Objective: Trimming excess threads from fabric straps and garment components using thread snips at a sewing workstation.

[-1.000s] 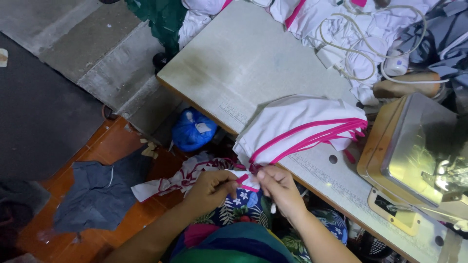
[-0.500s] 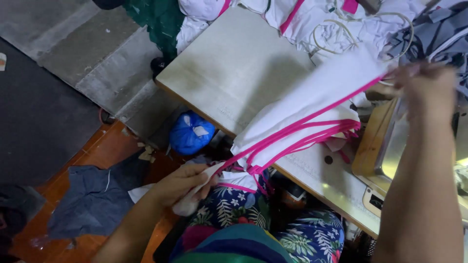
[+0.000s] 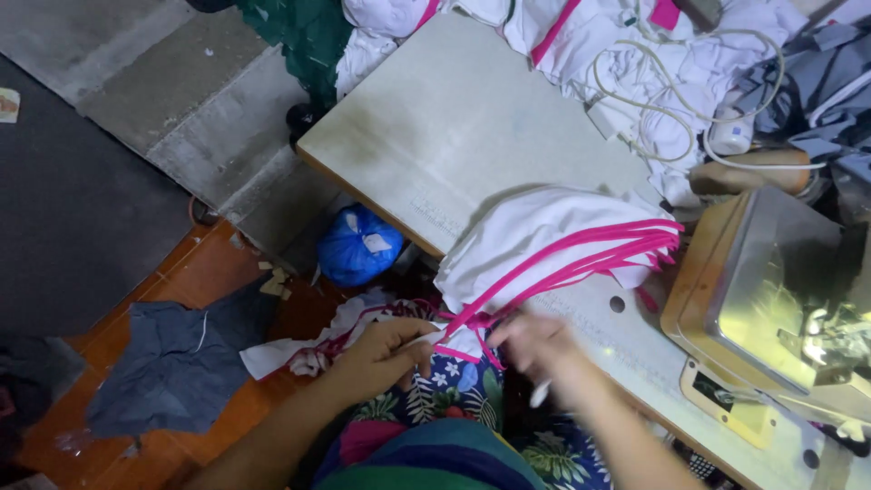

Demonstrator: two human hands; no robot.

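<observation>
A stack of white fabric pieces with pink trim (image 3: pixel 553 249) lies on the sewing table (image 3: pixel 454 136), hanging over its near edge. My left hand (image 3: pixel 386 354) pinches a white-and-pink piece at the lower end of the stack, just below the table edge. My right hand (image 3: pixel 535 349) is blurred with motion beside it, close to the pink trim ends; a small white object shows near its fingers. Whether that hand grips anything is unclear. Both hands sit over my lap in floral cloth (image 3: pixel 454 399).
A sewing machine (image 3: pixel 780 299) stands at the right of the table. White garments and a coiled cord (image 3: pixel 653 82) pile at the far end. On the floor lie a blue bag (image 3: pixel 358 249), grey cloth (image 3: pixel 181 363) and white-pink scraps (image 3: pixel 308 349).
My right hand, raised high at the right holding a piece up, has come back down to the table's near edge beside my left hand. The lifted piece now lies on the stack.
</observation>
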